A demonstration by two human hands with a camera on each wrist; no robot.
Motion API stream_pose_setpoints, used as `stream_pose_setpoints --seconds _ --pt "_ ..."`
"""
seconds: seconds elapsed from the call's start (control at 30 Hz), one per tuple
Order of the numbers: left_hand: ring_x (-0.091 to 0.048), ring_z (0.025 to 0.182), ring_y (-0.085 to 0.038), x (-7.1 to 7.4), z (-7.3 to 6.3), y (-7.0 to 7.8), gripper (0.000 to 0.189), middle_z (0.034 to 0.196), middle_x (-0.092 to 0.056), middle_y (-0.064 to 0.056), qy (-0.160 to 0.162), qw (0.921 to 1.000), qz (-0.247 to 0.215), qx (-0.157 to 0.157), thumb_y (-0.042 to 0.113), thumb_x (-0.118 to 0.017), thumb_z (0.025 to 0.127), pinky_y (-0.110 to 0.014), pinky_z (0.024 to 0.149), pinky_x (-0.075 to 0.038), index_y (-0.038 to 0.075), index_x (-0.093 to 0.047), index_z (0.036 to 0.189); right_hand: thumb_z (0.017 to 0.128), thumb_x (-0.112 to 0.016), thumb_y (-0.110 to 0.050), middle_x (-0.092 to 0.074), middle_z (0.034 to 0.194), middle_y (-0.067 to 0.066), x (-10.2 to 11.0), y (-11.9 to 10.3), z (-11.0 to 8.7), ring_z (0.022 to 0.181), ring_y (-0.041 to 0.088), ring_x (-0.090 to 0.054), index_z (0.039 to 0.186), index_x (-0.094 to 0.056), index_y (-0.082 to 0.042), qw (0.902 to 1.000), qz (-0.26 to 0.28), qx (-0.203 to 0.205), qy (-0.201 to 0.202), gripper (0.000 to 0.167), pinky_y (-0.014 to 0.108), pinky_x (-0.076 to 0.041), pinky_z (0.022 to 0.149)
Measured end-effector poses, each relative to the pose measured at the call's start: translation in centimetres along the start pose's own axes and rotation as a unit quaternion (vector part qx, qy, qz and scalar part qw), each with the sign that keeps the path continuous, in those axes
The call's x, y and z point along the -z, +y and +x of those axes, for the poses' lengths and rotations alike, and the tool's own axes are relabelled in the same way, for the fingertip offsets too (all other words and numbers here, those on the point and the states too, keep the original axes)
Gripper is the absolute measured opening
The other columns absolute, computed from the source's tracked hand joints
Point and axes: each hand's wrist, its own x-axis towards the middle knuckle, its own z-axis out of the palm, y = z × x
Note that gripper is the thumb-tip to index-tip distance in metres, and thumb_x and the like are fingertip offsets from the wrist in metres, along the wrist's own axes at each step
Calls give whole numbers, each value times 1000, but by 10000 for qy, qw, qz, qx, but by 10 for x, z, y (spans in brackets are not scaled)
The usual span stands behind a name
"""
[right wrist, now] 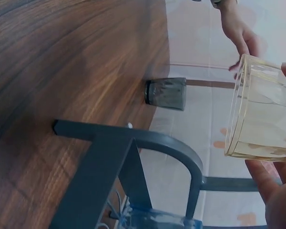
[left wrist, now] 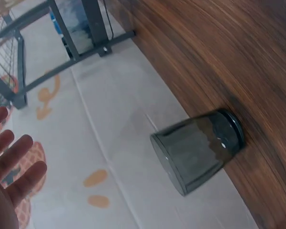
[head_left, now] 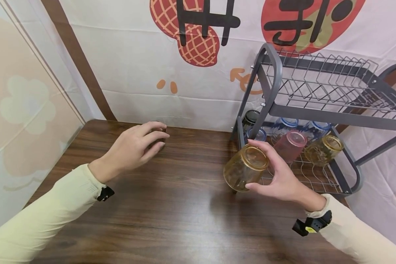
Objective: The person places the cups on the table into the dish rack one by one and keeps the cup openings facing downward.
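Observation:
My right hand (head_left: 278,176) holds a clear amber glass (head_left: 242,170) between thumb and fingers, above the table beside the rack. The glass is tilted, with its base up and its wider mouth facing down, as the right wrist view (right wrist: 238,109) also shows. A dark grey glass (left wrist: 195,152) stands upright on the table near the back wall. My left hand (head_left: 135,146) is close to that grey glass, overlapping most of it in the head view. In the left wrist view, the left hand's fingers (left wrist: 26,179) are spread and apart from the glass.
On the right stands a grey two-tier metal rack (head_left: 340,117) with a wire top shelf. Its lower shelf holds several upturned glasses, including a pink glass (head_left: 290,146), an amber-green glass (head_left: 323,150) and blue ones. A printed cloth (head_left: 128,66) hangs behind the wooden table (head_left: 171,220).

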Motion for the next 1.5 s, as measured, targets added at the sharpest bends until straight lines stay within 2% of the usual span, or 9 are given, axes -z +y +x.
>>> stream_pose_setpoints --seconds 0.17,0.37,0.47,0.57,0.8,1.0,1.13,1.27,1.5 --pt "-67 91 -30 0 -3 -11 21 121 -65 -12 87 9999 -18 140 16 -60 97 -46 77 -56 6 -73 111 61 -86 19 -42 148 23 10 -4 -3 126 15 -54 156 -33 -3 9998 100 -161 57 111 20 -50 101" --pt "-68 84 -27 -5 -8 -25 19 122 -64 -10 -180 9979 244 570 15 -65 95 -43 65 -57 7 -72 110 61 -87 19 -41 152 16 20 -4 -9 128 13 -53 156 -32 -1 9994 -71 -314 82 111 20 -45 106" --pt "-67 79 -25 -9 -13 -35 18 123 -64 -10 -207 9946 353 949 16 -67 95 -41 57 -55 8 -72 111 61 -86 20 -43 151 10 24 -3 -12 127 12 -53 156 -32 -4 9990 -117 -433 88 111 19 -45 105" --pt "-67 83 -24 -11 -18 -45 18 126 -62 -9 -313 9859 195 1632 16 -65 98 -42 57 -54 8 -71 114 62 -85 21 -44 149 6 30 -2 -13 125 12 -54 156 -33 -3 9989 -141 -432 127 111 18 -48 101" --pt "-60 118 -34 -14 -26 -68 36 137 -52 -15 -793 9362 -443 3394 30 -51 107 -59 87 -52 5 -62 130 62 -85 16 -43 155 2 42 6 -19 132 8 -47 153 -39 -2 9964 -685 -296 391 104 14 -39 106" --pt "-53 123 -40 -15 -33 -80 50 143 -45 -24 -1151 9049 -759 4027 37 -45 108 -61 99 -46 1 -53 141 65 -85 14 -46 150 9 49 16 -22 128 7 -50 153 -40 -4 9944 -847 -529 346 101 12 -42 104" --pt "-54 120 -44 -16 -37 -87 60 144 -41 -30 -1264 8801 -1359 4370 41 -40 109 -59 94 -51 -5 -42 147 65 -86 13 -48 147 3 52 20 -22 123 6 -52 152 -40 -3 9928 -939 -660 349 99 11 -43 101" --pt "-56 117 -46 -15 -38 -92 68 151 -35 -31 -1375 8389 -2079 4838 46 -37 109 -53 87 -58 -6 -31 152 67 -87 11 -50 142 -3 52 24 -22 118 4 -54 152 -41 -7 9910 -1045 -754 369 99 10 -44 98" --pt "-37 140 -46 -24 -41 -101 81 156 -27 -32 -1650 7647 -2887 5520 54 -36 107 -56 100 -53 -7 -18 157 68 -89 6 -51 139 2 53 37 -25 113 3 -56 151 -42 -9 9862 -1327 -952 264 97 9 -47 89"
